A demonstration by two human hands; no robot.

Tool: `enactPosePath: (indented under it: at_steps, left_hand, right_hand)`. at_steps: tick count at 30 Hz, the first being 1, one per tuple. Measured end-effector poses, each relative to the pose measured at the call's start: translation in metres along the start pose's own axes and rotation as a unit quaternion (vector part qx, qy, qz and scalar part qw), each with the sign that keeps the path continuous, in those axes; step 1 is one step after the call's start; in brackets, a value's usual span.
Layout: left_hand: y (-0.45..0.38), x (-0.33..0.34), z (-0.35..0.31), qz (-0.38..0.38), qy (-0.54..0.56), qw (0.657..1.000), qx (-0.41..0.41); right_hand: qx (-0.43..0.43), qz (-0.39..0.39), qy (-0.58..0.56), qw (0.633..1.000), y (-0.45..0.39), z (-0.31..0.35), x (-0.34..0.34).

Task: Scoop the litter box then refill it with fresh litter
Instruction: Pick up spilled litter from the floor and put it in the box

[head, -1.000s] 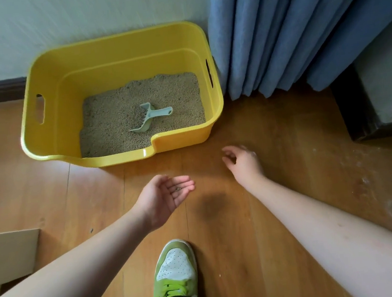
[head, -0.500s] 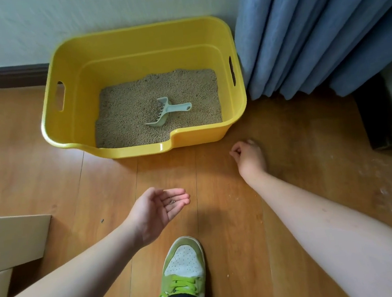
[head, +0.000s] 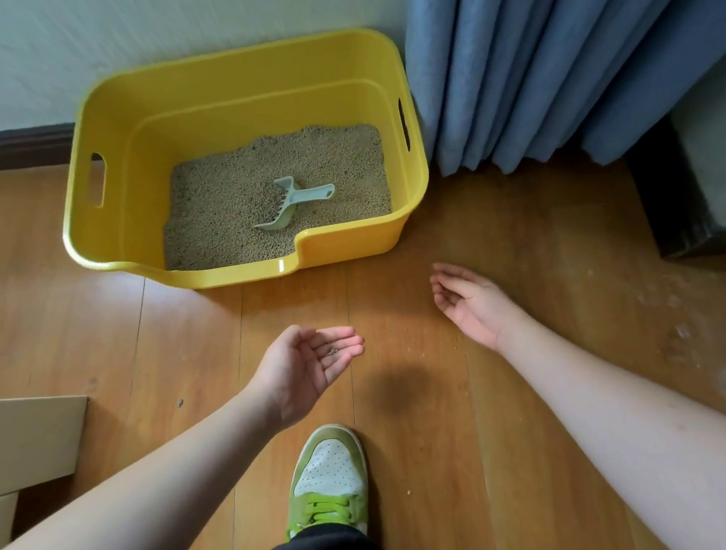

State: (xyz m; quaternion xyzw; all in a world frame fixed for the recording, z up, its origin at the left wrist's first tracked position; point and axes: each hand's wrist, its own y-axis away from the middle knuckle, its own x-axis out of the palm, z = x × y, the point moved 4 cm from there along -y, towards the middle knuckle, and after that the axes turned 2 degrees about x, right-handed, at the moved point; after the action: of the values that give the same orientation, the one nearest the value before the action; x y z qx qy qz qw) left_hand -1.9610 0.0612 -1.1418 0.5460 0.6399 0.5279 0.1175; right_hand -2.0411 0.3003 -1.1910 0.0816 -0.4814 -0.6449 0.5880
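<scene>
Yellow litter box [head: 238, 108] at 12 o'clock against wall, litter [head: 227, 209] inside, scoop [head: 294, 201] lying on it. Left hand [head: 306, 365] at 6 o'clock, palm up, cupping few granules [head: 331, 351]. Right hand [head: 468, 303] at 3 o'clock, loosely curled, empty. Hands apart.

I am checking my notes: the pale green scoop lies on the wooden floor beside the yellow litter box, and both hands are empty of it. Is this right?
Not quite. The head view shows the scoop lying on the litter inside the yellow litter box, not on the floor. The rest holds: neither the left hand nor the right hand holds it.
</scene>
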Motion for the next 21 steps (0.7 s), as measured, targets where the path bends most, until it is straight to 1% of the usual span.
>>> enactPosePath:
  at_steps: [1,3,7,9,10,11,13,14,15,19,20,21]
  left_hand:
    - [0.000,0.002,0.000,0.002,-0.004,1.000,0.000]
    - [0.000,0.006,-0.002,0.003,-0.012,1.000,0.001]
    - [-0.001,0.015,-0.004,0.004,-0.012,1.000,0.006]
    - [-0.001,0.017,-0.003,0.007,-0.008,1.000,0.007]
    - [0.000,0.017,-0.003,0.008,-0.006,1.000,0.008]
    - [0.002,0.016,-0.003,0.008,-0.005,1.000,0.009]
    - [0.006,0.011,-0.004,0.008,-0.002,1.000,0.014]
    - [0.008,0.008,-0.005,0.007,0.001,1.000,0.016]
    - [0.011,0.004,-0.007,0.006,0.004,1.000,0.020]
    - [0.020,-0.005,-0.030,0.003,-0.003,0.999,0.052]
    - [0.022,-0.005,-0.038,0.004,-0.003,0.998,0.063]
    - [0.024,-0.005,-0.044,0.007,-0.003,0.997,0.071]
  right_hand:
    - [0.015,0.004,-0.018,1.000,0.002,0.000,-0.002]
    - [0.036,0.006,-0.017,0.999,0.007,-0.003,-0.003]
    - [0.071,0.006,0.040,0.997,0.012,-0.012,0.006]
    - [0.064,-0.012,0.118,0.991,0.012,-0.016,0.011]
    - [0.047,-0.024,0.194,0.980,0.012,-0.016,0.015]
    - [0.021,-0.032,0.291,0.956,0.013,-0.015,0.020]
    - [-0.052,-0.045,0.479,0.875,0.010,-0.014,0.033]
    - [-0.093,-0.050,0.540,0.835,0.007,-0.013,0.039]
    - [-0.128,-0.050,0.577,0.805,0.005,-0.014,0.048]
    - [-0.238,-0.023,0.664,0.709,-0.006,-0.024,0.079]
    - [-0.256,-0.023,0.675,0.692,-0.011,-0.027,0.085]
    - [-0.265,-0.027,0.678,0.685,-0.015,-0.029,0.089]
